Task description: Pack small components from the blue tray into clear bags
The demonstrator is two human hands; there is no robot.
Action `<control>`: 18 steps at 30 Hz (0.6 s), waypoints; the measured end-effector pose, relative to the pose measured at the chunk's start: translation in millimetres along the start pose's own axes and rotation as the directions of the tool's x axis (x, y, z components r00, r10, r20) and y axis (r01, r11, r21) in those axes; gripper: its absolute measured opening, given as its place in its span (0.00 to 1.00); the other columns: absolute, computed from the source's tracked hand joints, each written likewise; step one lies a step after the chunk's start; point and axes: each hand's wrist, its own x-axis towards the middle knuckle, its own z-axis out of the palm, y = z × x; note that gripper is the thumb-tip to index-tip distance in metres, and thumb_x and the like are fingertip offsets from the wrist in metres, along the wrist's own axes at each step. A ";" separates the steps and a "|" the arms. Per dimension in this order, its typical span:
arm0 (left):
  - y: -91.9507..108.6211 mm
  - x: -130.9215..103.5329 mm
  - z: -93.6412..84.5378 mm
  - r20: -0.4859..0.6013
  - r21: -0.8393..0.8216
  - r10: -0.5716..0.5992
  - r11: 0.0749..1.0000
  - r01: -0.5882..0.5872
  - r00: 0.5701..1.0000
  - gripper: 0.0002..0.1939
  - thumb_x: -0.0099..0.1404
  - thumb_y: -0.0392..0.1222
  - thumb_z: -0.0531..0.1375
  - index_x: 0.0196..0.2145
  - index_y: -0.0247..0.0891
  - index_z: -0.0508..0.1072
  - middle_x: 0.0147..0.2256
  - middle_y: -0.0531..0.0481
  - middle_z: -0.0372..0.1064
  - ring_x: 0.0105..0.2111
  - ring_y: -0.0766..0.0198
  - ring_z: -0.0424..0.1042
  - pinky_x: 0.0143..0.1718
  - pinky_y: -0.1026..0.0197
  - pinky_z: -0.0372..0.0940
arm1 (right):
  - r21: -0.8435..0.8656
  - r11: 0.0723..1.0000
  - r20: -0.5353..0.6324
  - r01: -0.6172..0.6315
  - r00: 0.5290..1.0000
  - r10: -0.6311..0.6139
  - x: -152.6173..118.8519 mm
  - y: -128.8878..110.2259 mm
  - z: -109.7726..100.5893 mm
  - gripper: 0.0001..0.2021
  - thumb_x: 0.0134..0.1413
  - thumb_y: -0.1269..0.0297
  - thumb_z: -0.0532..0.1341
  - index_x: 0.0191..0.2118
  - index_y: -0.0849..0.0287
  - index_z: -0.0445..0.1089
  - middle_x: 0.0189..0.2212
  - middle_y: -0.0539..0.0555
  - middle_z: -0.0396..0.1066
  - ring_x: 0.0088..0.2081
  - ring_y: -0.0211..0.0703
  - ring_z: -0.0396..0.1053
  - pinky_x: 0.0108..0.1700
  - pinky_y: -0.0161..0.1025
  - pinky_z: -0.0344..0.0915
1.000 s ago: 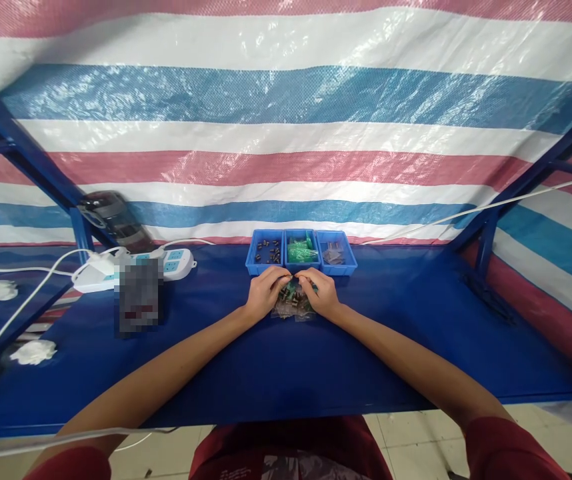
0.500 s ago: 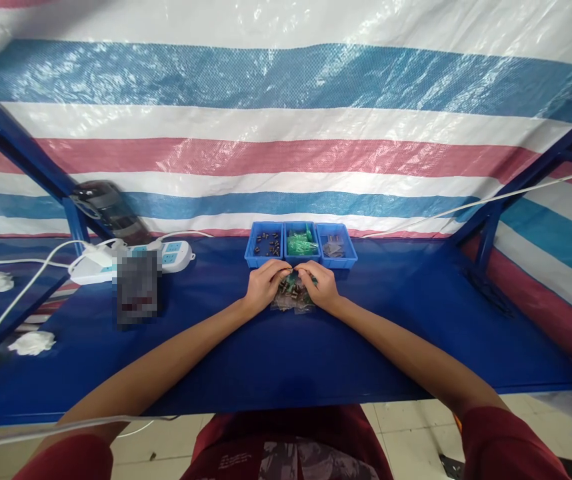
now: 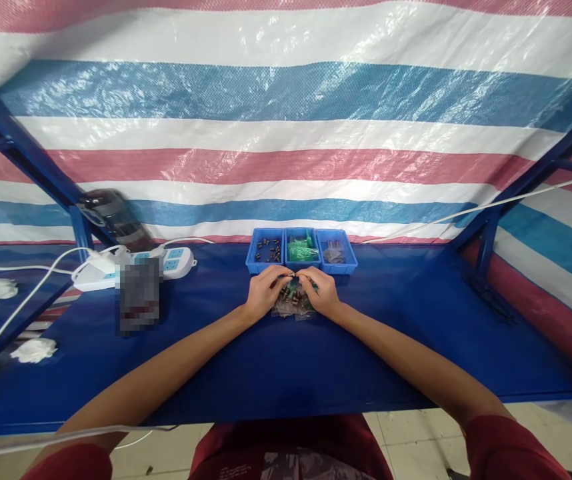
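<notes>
Your left hand (image 3: 265,290) and your right hand (image 3: 322,291) pinch together a small piece (image 3: 293,274), held over a mixed pile (image 3: 293,302) on the blue surface (image 3: 286,373). Just behind stand, from left to right, a left bin (image 3: 255,269) with dark parts (image 3: 275,251), a middle bin (image 3: 303,265) with green pieces (image 3: 302,249) and a right bin (image 3: 344,269) with greyish pieces (image 3: 335,255).
</notes>
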 end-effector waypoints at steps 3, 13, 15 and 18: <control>-1.2 -0.2 -0.2 -0.002 0.002 0.009 1.000 -0.009 1.000 0.07 0.65 0.40 0.57 0.38 0.37 0.72 0.34 0.48 0.72 0.30 0.67 0.70 0.31 0.66 0.64 | 0.005 1.000 -0.001 0.009 1.000 -0.009 0.5 -0.5 -0.3 0.12 0.63 0.64 0.50 0.39 0.60 0.70 0.28 0.54 0.69 0.29 0.40 0.68 0.34 0.37 0.66; 2.8 -0.8 -5.4 0.025 -0.049 -0.031 0.998 0.032 0.999 0.10 0.68 0.39 0.51 0.30 0.35 0.67 0.30 0.49 0.66 0.31 0.66 0.66 0.34 0.64 0.61 | 0.015 1.000 0.002 0.014 1.000 -0.014 1.1 -2.3 -1.4 0.11 0.62 0.66 0.51 0.39 0.60 0.70 0.28 0.54 0.69 0.28 0.39 0.67 0.34 0.37 0.65; 0.9 -2.0 -4.6 0.035 -0.034 -0.027 0.999 0.029 0.999 0.12 0.68 0.39 0.51 0.27 0.35 0.66 0.26 0.51 0.64 0.27 0.68 0.64 0.31 0.65 0.60 | 0.011 1.000 0.003 0.015 1.000 -0.015 1.0 -2.3 -1.3 0.11 0.62 0.66 0.51 0.39 0.60 0.70 0.28 0.54 0.69 0.29 0.40 0.67 0.34 0.37 0.65; -2.5 -4.0 -2.6 0.039 0.006 -0.012 1.000 0.012 0.999 0.15 0.67 0.39 0.52 0.23 0.35 0.65 0.21 0.54 0.61 0.22 0.70 0.61 0.26 0.66 0.58 | 0.007 1.000 0.002 0.019 1.000 -0.019 1.1 -1.9 -1.0 0.11 0.62 0.65 0.50 0.40 0.60 0.69 0.28 0.54 0.70 0.29 0.40 0.67 0.34 0.37 0.65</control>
